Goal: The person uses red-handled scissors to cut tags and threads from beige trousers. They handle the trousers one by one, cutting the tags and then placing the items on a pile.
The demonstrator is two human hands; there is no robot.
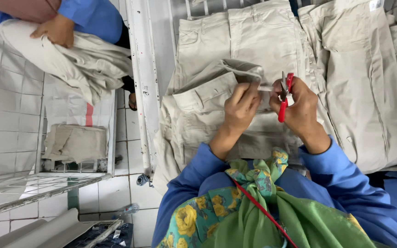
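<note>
At the frame's centre, the left hand (241,109) is pinching the waistband of beige trousers (203,115) lying on the tabletop (155,55). Just beside it, the right hand (299,110) is closing its grip on red thread snips (285,95) (blades touching the cloth). Farther up, more beige trousers (359,78) are lying stacked. At upper left, another person's hand (57,30) is resting on pale cloth (79,59).

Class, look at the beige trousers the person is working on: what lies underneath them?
Under the beige trousers lie more flat beige trousers on a white table. The left hand and the right hand, which holds red snips, hide the part below.
</note>
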